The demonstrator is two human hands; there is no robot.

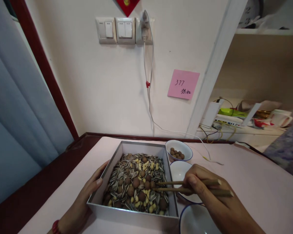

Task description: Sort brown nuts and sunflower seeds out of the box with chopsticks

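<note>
Brown balls [136,182] lie scattered through the box [127,211], bedded among striped seeds [117,172] and small peanuts [144,165]; more of them sit in the far bowl [174,145]. From where I stand, the right hand [207,188] is closed around a pair of chopsticks [168,189], their tips slightly parted right by a ball near the middle of the box. I can't tell whether they pinch it or merely touch it. The left hand [85,191] is half open and curved against the box's left wall, thumb at the rim; how firmly it holds, I can't say.

Slipping looks the likeliest trouble to me: a round ball between thin sticks could squirt sideways if the tips don't meet its middle. Pressing too hard might flick seeds over the wall onto the table [246,169]. The sticks cross the right wall low, above the middle bowl [179,170], so a snag on that rim could knock a ball loose. A careless wrist might also nudge the near bowl [197,221].
</note>
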